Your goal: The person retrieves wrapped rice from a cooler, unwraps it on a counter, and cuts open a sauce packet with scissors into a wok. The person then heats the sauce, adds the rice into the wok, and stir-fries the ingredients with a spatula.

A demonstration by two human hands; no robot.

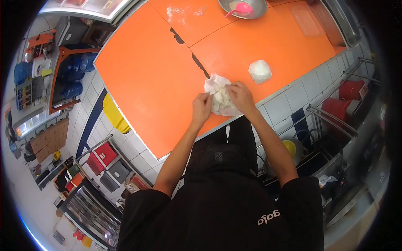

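In front of me on the orange tabletop (142, 79) lies a crumpled whitish wrapper (212, 81), opened out around a pale, lumpy food mass (220, 99). It cannot be told whether the wrapper is paper or plastic. My left hand (202, 109) is at its left side, fingers bent in a pinch at the edge. On the opposite side, my right hand (241, 96) has its fingertips closed at the wrapper's upper right edge. A rounded white bundle (260, 71) sits apart, a little beyond my right hand.
A metal bowl (255, 11) with a pink scoop (241, 8) stands at the far edge. White powder (182, 14) is scattered nearby. A clear plastic tray (307, 21) lies far right. Metal racks (331, 119) stand right of the table; a yellow bin (115, 113) is below its left edge.
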